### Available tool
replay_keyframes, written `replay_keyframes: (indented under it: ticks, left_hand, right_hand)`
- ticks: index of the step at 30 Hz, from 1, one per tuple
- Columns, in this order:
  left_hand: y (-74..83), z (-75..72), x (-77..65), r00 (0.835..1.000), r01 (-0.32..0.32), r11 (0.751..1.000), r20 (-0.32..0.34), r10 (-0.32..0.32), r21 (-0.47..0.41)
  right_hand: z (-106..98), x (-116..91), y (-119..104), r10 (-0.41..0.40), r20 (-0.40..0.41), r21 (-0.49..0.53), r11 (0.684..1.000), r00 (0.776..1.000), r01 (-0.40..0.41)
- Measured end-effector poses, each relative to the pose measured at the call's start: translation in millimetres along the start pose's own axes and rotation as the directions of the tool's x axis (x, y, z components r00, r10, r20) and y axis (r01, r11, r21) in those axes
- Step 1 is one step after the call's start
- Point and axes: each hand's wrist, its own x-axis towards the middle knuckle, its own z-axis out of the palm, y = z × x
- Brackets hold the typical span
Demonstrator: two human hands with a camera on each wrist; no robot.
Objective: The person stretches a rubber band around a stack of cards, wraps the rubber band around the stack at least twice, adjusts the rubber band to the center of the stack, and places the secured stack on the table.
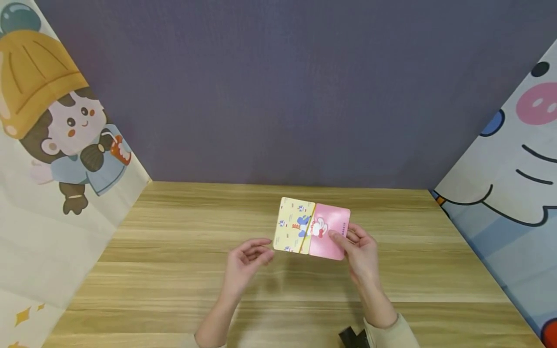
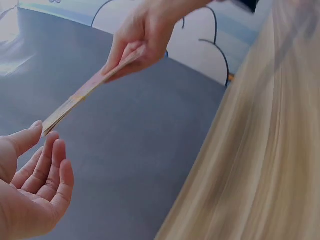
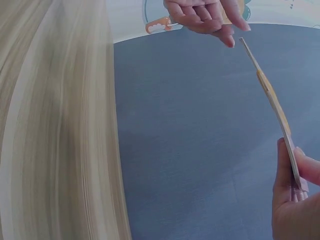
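Observation:
A small booklet, spread flat with a pink half and a yellow patterned half, is held above the table in the head view. My right hand grips its pink end, thumb on top and fingers behind. Beside the yellow edge, my left hand has thumb and fingers parted and loosely bent. From the left wrist, the booklet appears nearly edge-on, its near end by the thumb and index tips of the left hand. A small gap separates that end from the left hand in the right wrist view.
The wooden table lies under both hands. A dark grey-blue panel rises along its far edge. Cartoon-printed sheets flank it, left and right. A black object sits by the right sleeve.

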Motion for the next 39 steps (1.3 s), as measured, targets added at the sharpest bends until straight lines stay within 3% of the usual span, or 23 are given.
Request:
replay_keyframes:
  ticks: [4, 5, 6, 8, 11, 14, 19, 21, 24, 27, 30, 33, 36, 39]
  left_hand:
    - [-43.2, -1.2, -2.7, 1.0, -0.008, 0.993, 0.029, 0.011, -0.118]
    - [-57.4, -2.1, -3.1, 0.999, 0.01, 0.99, 0.031, -0.006, -0.14]
    - [-58.5, 0.1, -3.8, 0.999, 0.05, 0.987, 0.021, -0.048, -0.151]
    - [-85.4, 0.8, -5.0, 0.997, 0.08, 0.976, 0.009, -0.08, -0.202]
    - [-100.0, 9.1, -6.7, 0.987, 0.148, 0.95, -0.015, -0.158, -0.275]
    - [-93.8, 19.6, -8.6, 0.984, 0.168, 0.926, 0.001, -0.178, -0.337]
    - [-32.8, 41.6, -10.1, 0.975, 0.209, 0.877, 0.018, -0.223, -0.433]
    - [-8.5, 49.5, -9.5, 0.96, 0.248, 0.843, 0.006, -0.279, -0.478]
    - [5.0, 55.8, -7.9, 0.938, 0.289, 0.81, -0.018, -0.347, -0.51]
    - [8.0, 59.4, -6.1, 0.914, 0.313, 0.783, -0.055, -0.403, -0.538]
    - [6.7, 62.0, -5.3, 0.901, 0.309, 0.774, -0.089, -0.423, -0.552]
    - [4.5, 64.1, -5.0, 0.898, 0.294, 0.778, -0.118, -0.424, -0.556]
    - [1.0, 66.2, -5.1, 0.892, 0.281, 0.808, -0.171, -0.419, -0.518]
    - [-44.8, 60.1, -5.8, 0.905, 0.242, 0.844, -0.202, -0.374, -0.478]
  right_hand:
    - [0, 1, 1, -0.011, 0.011, 0.005, 1.0, 1.0, 0.011]
    - [0, 2, 1, -0.014, 0.014, 0.008, 1.0, 1.0, 0.014]
    - [0, 2, 2, -0.016, 0.014, 0.015, 1.0, 1.0, 0.016]
    - [-1, 3, 4, -0.02, 0.015, 0.024, 1.0, 1.0, 0.019]
    - [-2, 5, 7, -0.028, 0.015, 0.03, 0.999, 0.999, 0.028]
    - [-1, 7, 9, -0.039, 0.011, 0.028, 0.999, 0.999, 0.039]
    - [2, 7, 10, -0.037, -0.001, 0.031, 0.999, 0.999, 0.037]
    - [4, 6, 10, -0.03, 0.002, 0.037, 0.999, 1.0, 0.03]
    - [7, 6, 9, -0.022, 0.01, 0.047, 0.999, 1.0, 0.022]
    - [10, 5, 7, -0.019, 0.013, 0.047, 0.999, 1.0, 0.019]
    - [11, 4, 7, -0.021, 0.01, 0.044, 0.999, 1.0, 0.021]
    - [12, 5, 8, -0.024, 0.01, 0.039, 0.999, 1.0, 0.024]
    - [13, 5, 11, -0.03, 0.015, 0.026, 0.999, 0.999, 0.03]
    - [15, 6, 12, -0.036, 0.019, 0.013, 0.999, 0.999, 0.036]
